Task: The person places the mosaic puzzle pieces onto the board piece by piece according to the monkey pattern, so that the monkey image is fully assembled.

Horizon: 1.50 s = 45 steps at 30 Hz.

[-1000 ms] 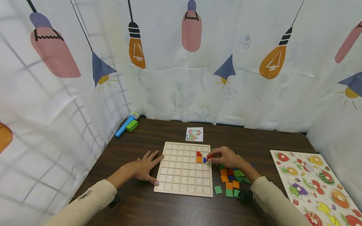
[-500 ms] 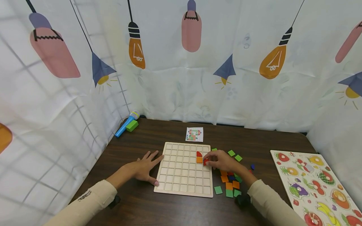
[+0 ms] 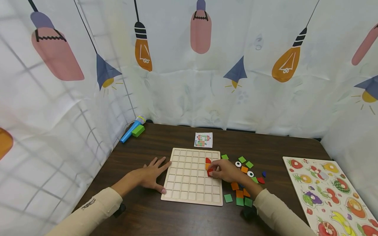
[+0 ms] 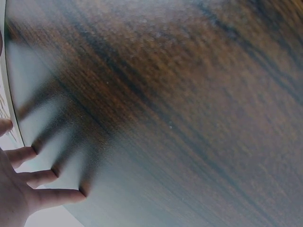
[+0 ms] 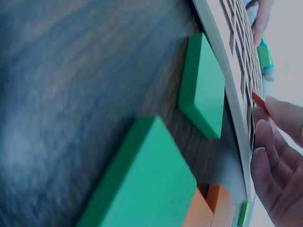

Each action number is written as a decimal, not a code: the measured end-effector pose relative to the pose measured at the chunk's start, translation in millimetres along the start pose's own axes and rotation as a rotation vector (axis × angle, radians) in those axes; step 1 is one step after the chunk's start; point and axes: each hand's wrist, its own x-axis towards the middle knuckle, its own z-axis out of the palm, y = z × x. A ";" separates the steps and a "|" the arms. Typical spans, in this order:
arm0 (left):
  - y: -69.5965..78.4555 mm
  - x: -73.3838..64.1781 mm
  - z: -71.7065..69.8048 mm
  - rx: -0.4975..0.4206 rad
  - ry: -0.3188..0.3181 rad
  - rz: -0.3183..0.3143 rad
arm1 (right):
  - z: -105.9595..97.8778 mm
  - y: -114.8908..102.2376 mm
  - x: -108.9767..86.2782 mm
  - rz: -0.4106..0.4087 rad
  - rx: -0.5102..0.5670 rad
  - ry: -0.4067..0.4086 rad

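Observation:
A wooden grid board (image 3: 186,183) lies on the dark table. Spread flat, my left hand (image 3: 152,175) has its thumb and index finger at the board's left edge; in the left wrist view, several fingertips of that left hand (image 4: 21,182) touch the tabletop. My right hand (image 3: 225,170) pinches a red tile (image 3: 210,172) over the right part of the grid, just below an orange square tile (image 3: 207,166). Above that sits a red quarter-circle tile (image 3: 208,160). The right wrist view shows the pinched red tile tilted between thumb and finger; its full outline is hidden.
Loose tiles lie right of the board, among them a green square (image 3: 228,198), white rings (image 3: 250,174) and a blue piece (image 3: 264,174). A pattern card (image 3: 203,140) is behind the board. A fruit puzzle board (image 3: 333,193) lies right; a toy microphone (image 3: 130,131) back left.
My right hand has moved left and slightly toward me with the red tile, from the board's right edge to below the orange tile. My left hand stays put.

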 end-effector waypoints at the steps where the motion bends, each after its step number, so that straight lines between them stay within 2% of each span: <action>1: 0.0 0.1 0.1 0.001 0.001 0.000 | 1.4 -0.8 0.7 0.005 -0.009 0.006; 13: 2.6 -0.3 -1.9 0.006 -0.003 -0.009 | 7.4 -11.7 1.4 0.099 -0.109 0.074; 22: 1.8 0.5 -2.8 0.011 -0.006 -0.001 | 4.4 -11.9 -0.8 0.141 -0.178 0.066; 34: 1.1 0.6 -1.3 0.006 -0.012 -0.001 | 5.3 -15.6 1.1 0.173 -0.220 0.063; 39: 1.5 -1.2 -2.3 0.005 -0.010 -0.001 | -2.3 -14.8 -4.1 0.091 -0.160 0.038; 42: 1.5 -1.6 -2.7 0.010 -0.006 0.001 | -10.3 -12.3 -11.0 0.025 -0.106 -0.007; 45: 1.6 -1.4 -2.6 0.012 -0.005 0.004 | -17.2 -6.9 -19.6 -0.006 -0.080 -0.057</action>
